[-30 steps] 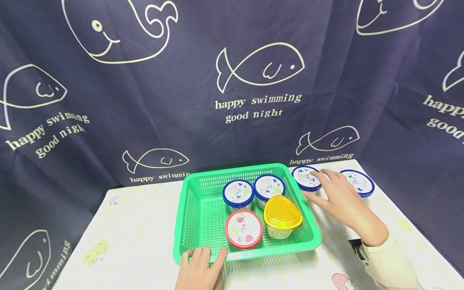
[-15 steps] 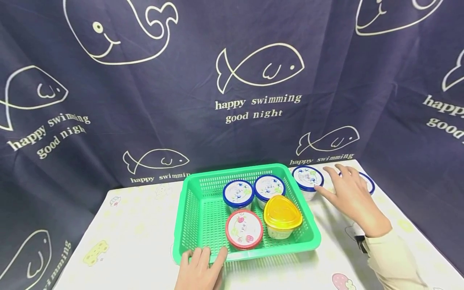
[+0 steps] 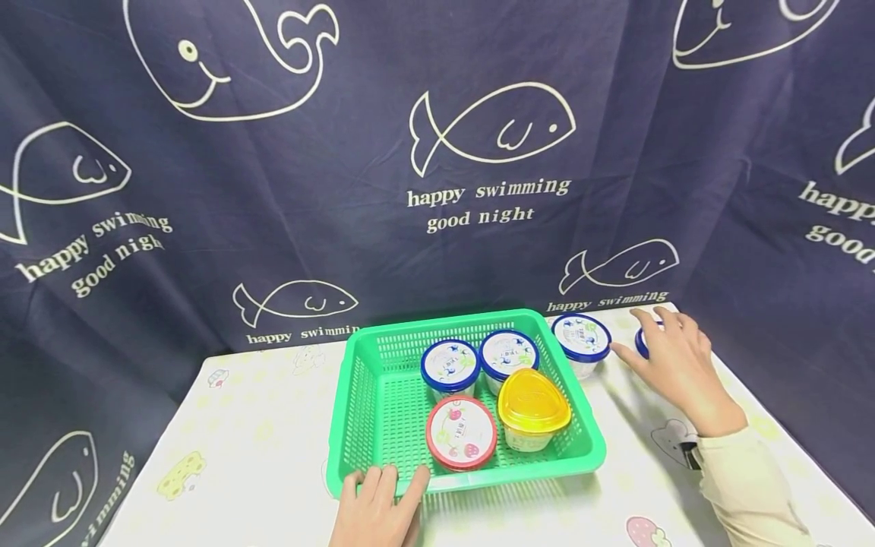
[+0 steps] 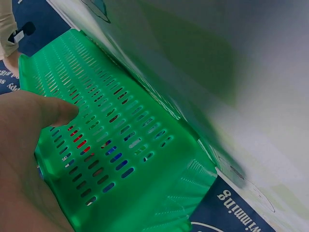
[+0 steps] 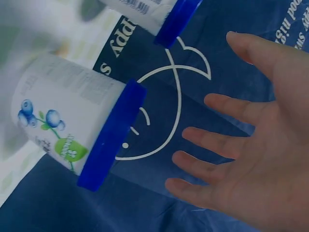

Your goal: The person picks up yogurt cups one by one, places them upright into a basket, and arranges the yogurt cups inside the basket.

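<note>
My left hand [image 3: 376,509] grips the near rim of a green plastic basket [image 3: 362,425]; in the left wrist view its thumb presses the slotted outer wall. Inside the basket are two blue-lidded tubs [image 3: 449,366], a red-lidded tub [image 3: 461,433] and a yellow-lidded tub [image 3: 533,403]. To the right, my right hand [image 3: 683,372] hovers with spread fingers over a blue-lidded tub [image 3: 641,342], covering most of it. The right wrist view shows a white tub with blueberries [image 5: 63,111] printed on it, apart from the fingers, with nothing held.
Another blue-lidded tub [image 3: 581,338] stands just outside the basket's right wall. Beneath everything is a pale patterned tablecloth [image 3: 239,441]. A dark blue curtain [image 3: 492,258] with fish drawings hangs right behind the table.
My right hand has moved rightward from above the tub beside the basket to above the far-right tub. The left hand and the basket stay where they were.
</note>
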Tool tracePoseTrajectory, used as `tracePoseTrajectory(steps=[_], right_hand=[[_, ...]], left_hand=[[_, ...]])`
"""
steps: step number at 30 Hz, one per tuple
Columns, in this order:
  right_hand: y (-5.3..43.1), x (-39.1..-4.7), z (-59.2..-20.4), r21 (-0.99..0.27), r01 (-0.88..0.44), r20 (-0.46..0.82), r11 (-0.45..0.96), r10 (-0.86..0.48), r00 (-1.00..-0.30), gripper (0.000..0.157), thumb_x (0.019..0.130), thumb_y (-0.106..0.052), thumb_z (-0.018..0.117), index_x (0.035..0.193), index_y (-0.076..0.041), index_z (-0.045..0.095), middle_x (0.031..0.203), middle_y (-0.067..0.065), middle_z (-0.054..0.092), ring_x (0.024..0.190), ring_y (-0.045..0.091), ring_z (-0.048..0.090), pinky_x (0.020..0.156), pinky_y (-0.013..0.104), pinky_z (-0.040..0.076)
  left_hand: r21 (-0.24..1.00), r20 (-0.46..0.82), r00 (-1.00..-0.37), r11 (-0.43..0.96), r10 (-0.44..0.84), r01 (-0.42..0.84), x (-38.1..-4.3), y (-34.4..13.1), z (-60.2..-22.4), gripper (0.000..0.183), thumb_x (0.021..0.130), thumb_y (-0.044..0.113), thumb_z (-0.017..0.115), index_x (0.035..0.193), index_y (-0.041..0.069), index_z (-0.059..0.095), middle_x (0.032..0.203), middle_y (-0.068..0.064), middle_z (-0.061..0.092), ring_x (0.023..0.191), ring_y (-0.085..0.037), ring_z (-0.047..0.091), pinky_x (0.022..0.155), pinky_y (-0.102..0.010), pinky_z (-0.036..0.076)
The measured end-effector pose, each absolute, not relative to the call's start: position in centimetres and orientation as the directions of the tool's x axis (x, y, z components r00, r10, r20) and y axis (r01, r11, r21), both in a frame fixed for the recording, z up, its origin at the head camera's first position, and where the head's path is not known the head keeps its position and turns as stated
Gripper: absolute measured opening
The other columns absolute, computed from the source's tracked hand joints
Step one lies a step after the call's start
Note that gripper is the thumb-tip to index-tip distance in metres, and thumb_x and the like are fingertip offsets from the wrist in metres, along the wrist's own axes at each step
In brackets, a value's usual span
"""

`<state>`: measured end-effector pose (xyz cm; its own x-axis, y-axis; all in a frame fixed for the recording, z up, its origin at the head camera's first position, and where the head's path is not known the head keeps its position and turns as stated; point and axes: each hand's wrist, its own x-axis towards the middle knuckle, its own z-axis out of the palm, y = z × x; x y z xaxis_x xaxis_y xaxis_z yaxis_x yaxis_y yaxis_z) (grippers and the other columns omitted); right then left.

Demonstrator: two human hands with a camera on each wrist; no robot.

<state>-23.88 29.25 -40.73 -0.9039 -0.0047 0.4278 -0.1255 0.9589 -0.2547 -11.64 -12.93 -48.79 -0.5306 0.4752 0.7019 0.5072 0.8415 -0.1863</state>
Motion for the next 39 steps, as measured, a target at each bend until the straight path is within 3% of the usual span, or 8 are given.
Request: tracePoseTrajectory(steps=[26, 39], right_hand=[[33.3, -26.3, -45.4, -0.305, 0.018, 0.362, 0.952, 0.133, -0.923, 0.073, 0.081, -0.057, 0.049, 0.134, -0.009, 0.035, 0.131, 0.033, 0.026, 0.112, 0.057, 0.02, 0.082, 0.068, 0.012], [33.6, -26.3, -45.5, -0.29, 0.02, 0.327, 0.957, 0.119, -0.938, 0.064, 0.084, -0.053, 0.046, 0.13, -0.01, 0.039, 0.125, 0.034, 0.03, 0.105, 0.06, 0.026, 0.066, 0.067, 0.023]], left_hand=[[-0.218, 0.734, -0.481, 0.837, 0.48, 0.502, -11.9, -12.9, -49.1, 0.038, 0.085, 0.025, 0.025, 0.103, 0.022, 0.058, 0.068, -0.004, 0.037, 0.06, -0.022, 0.033, 0.059, -0.043, 0.033], [-0.218, 0.719, -0.499, 0.839, 0.483, 0.498, -11.8, -13.0, -49.0, 0.038, 0.085, 0.025, 0.023, 0.103, 0.022, 0.057, 0.068, -0.003, 0.035, 0.06, -0.022, 0.032, 0.06, -0.043, 0.033]])
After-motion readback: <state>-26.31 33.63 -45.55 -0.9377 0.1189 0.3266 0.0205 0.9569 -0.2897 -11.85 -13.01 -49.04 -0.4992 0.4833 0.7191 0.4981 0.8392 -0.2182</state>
